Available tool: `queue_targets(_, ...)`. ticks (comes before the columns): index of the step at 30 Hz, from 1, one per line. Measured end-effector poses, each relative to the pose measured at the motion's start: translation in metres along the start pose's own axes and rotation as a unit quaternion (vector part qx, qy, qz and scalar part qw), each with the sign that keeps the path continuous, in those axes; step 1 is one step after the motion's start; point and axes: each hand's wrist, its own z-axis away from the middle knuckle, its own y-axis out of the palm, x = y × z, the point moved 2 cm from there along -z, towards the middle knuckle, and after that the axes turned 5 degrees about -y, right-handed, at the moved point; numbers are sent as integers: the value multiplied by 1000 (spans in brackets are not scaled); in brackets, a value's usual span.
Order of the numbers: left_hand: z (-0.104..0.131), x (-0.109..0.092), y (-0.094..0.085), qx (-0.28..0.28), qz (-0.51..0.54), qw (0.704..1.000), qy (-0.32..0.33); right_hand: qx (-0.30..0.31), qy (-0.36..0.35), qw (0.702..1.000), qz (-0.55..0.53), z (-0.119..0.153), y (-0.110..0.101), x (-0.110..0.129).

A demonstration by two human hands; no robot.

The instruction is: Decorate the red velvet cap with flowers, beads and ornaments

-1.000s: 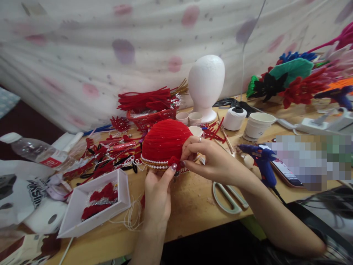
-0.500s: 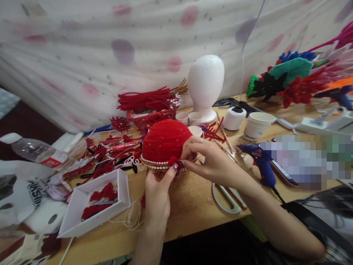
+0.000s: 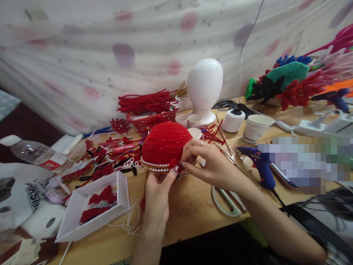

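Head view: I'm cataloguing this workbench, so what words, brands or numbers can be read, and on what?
White bag: black, tilted lettering, perhaps "SY" within; the rest unclear.
Bottle label: white marks on red, too blurred to read.
Large white cup: small marks, unreadable.
No numbers readable.

Cap [image 3: 165,141]: red fabric, matt, ribbed, w/ glossy white bead trim [image 3: 154,166]. Desk [image 3: 193,217]: wood-look, smooth, lt. sheen. Head form [image 3: 205,84]: white, foam-like, matt. Box [image 3: 123,191]: white, smooth. Bottle [image 3: 31,151]: clr. plastic, glossy. Basket [image 3: 140,126]: red plastic. Glue gun [image 3: 260,165]: blue plastic, smooth. Backdrop [image 3: 82,48]: cloth, creased, matt.
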Motion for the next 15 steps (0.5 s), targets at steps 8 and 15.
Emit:
queue_targets(8,3,-4,1,15,-8,1000,-1,12,11,1000,5,-1,1,2)
queue_targets(15,7,-6,-1,27,29,999,-24,-3,7,1000,3,1,2,0)
